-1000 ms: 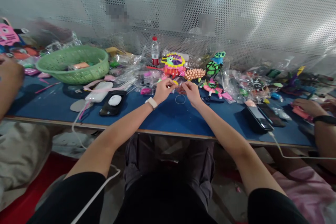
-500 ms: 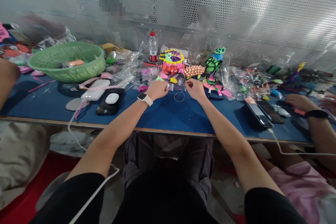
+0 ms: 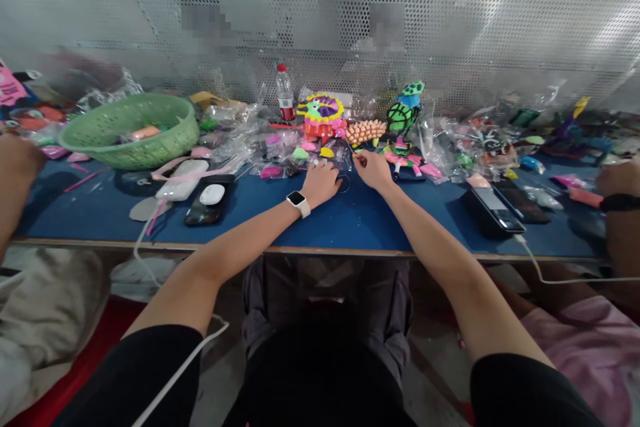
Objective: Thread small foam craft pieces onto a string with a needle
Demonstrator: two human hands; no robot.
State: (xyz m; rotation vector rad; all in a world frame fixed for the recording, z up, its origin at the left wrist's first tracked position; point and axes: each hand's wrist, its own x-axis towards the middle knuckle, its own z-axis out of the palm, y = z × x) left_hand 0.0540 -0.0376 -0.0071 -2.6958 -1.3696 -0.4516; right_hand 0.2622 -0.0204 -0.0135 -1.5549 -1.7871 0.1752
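Note:
My left hand [image 3: 323, 183], with a white watch [image 3: 297, 200] on the wrist, lies low on the blue table [image 3: 350, 220]. Its fingers are bent down at the edge of a thin wire ring [image 3: 345, 181]. My right hand [image 3: 373, 170] is just to the right, thumb and forefinger pinched on something too small to make out. The two hands nearly touch. Behind them lie clear bags of small coloured foam pieces [image 3: 300, 150].
A green basket [image 3: 130, 130] stands at the back left, with a water bottle [image 3: 285, 93] and foam toys [image 3: 323, 113] at mid-back. A phone with a white case [image 3: 210, 197] lies left, black phones [image 3: 493, 210] right. Other people's arms [image 3: 15, 167] [image 3: 620, 183] flank me.
Both hands have come down from a raised hold to the table. My left hand has moved right and down onto the ring; the right one has stayed pinched.

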